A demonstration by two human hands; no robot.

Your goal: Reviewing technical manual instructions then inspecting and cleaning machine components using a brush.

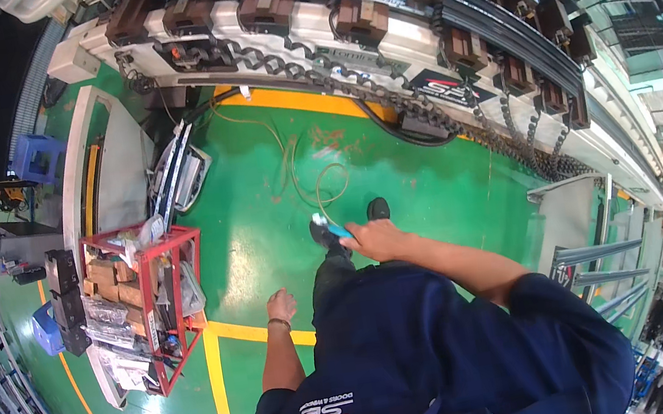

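Observation:
My right hand point(377, 239) is closed around a teal tool with a whitish end point(338, 231), which looks like an air blow gun. A thin pale hose point(319, 193) runs from near its end and loops over the green floor. Down at my left side hangs my left hand point(281, 307), with a band on the wrist. Its fingers are loosely bent and apart, and nothing shows in them. My dark shoes point(378, 208) are just beyond the tool.
A long machine point(310, 60) with clamps, coiled cables and dark profiles spans the far side. To the left stands a red-framed cart point(167, 238) with wooden blocks and plastic bags. Grey profiles point(608, 250) lie on a rack at right. Yellow lines point(256, 332) mark the floor.

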